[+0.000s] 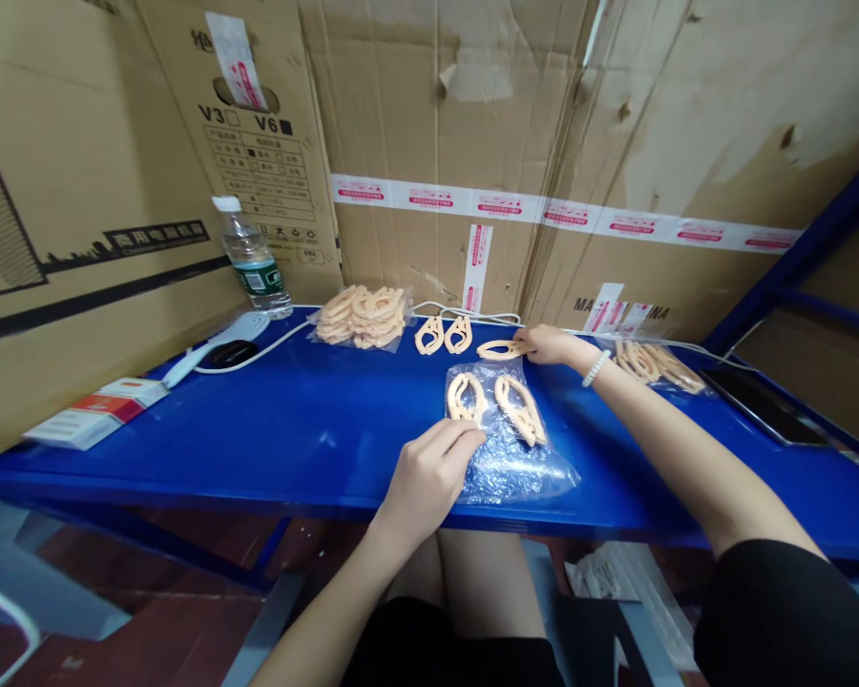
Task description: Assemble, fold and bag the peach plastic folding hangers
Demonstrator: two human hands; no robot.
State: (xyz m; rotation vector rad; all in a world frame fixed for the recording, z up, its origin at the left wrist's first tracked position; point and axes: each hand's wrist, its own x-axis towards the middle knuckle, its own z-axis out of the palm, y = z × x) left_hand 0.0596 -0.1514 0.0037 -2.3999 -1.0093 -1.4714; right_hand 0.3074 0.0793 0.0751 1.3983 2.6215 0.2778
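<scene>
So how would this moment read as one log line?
left hand: touching clear bag | right hand: holding loose beige clip | clip pile: farther left | bottle: standing

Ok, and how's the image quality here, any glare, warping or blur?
Head view: bright glints speckle the clear, crinkled plastic bag under the left hand; a faint pale reflection shows on the glossy blue tabletop. Same view: the clear bottle with a green label leans outward, likely lens distortion; small print on the tan cardboard panel is too soft to read.
</scene>
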